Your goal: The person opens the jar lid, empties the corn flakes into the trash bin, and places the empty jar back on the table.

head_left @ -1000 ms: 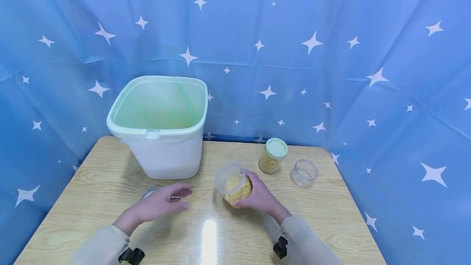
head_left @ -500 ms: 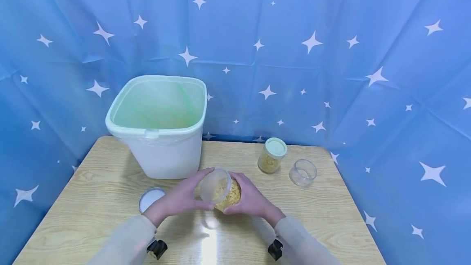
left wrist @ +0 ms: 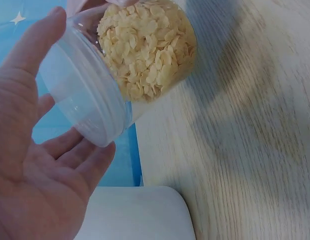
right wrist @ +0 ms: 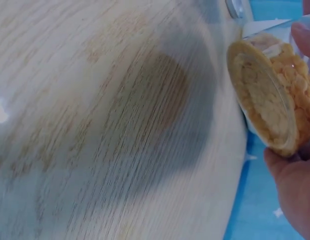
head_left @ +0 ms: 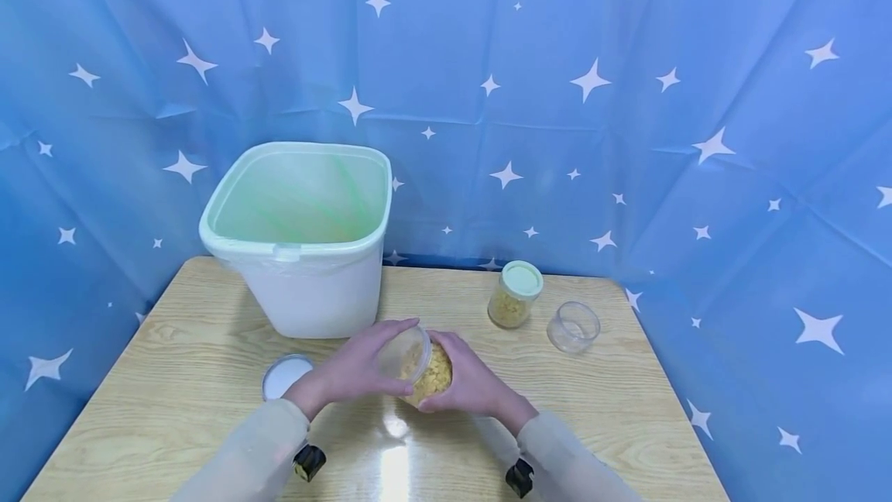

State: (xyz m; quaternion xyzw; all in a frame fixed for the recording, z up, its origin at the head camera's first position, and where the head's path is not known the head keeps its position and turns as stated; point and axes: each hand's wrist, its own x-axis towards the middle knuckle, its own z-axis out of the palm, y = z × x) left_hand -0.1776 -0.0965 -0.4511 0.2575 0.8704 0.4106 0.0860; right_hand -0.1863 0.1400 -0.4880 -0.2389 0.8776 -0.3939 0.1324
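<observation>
A bin [head_left: 320,297] is standing at the back left of the table [head_left: 592,424] with a curtain [head_left: 446,60] hanging behind, while a lidded jar [head_left: 512,297] is sitting toward the back right and a cup [head_left: 571,341] is resting just right of it, slightly nearer the front. Flakes [left wrist: 150,45] are lying in a tilted jar [left wrist: 90,95] above the table, between the left hand [head_left: 355,366] and the right hand [head_left: 474,379]. Before the bin, a disc [head_left: 284,374] is lying left of the left hand.
</observation>
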